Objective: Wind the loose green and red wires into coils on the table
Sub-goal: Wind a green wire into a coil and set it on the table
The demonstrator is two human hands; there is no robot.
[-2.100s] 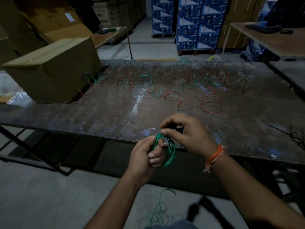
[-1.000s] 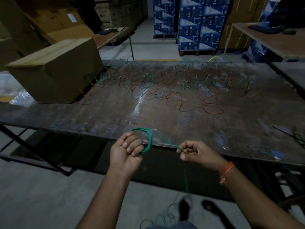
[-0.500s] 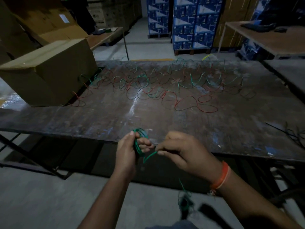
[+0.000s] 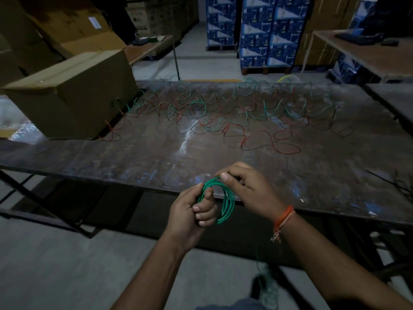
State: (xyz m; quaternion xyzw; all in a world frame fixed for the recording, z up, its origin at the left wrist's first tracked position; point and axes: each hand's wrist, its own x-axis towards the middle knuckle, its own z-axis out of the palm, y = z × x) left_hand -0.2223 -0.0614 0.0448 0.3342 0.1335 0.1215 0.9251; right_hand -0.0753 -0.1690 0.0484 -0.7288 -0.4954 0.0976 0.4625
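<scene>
- My left hand [image 4: 192, 211] grips one side of a green wire coil [image 4: 225, 200], held just off the surface's [image 4: 134, 157] near edge.
- My right hand [image 4: 245, 189] pinches the coil's top.
- Loose green and red wires [image 4: 223, 117] sprawl across the far surface, beside a cardboard box [image 4: 73, 95].

Cardboard box [image 4: 69, 95] sits on the table's 10 o'clock corner. Stacked blue cartons [image 4: 257, 30] on a pallet at 12 o'clock. Wooden bench [image 4: 362, 52] at 2 o'clock, dark items on top. More brown boxes [image 4: 55, 25] at 11 o'clock.
</scene>
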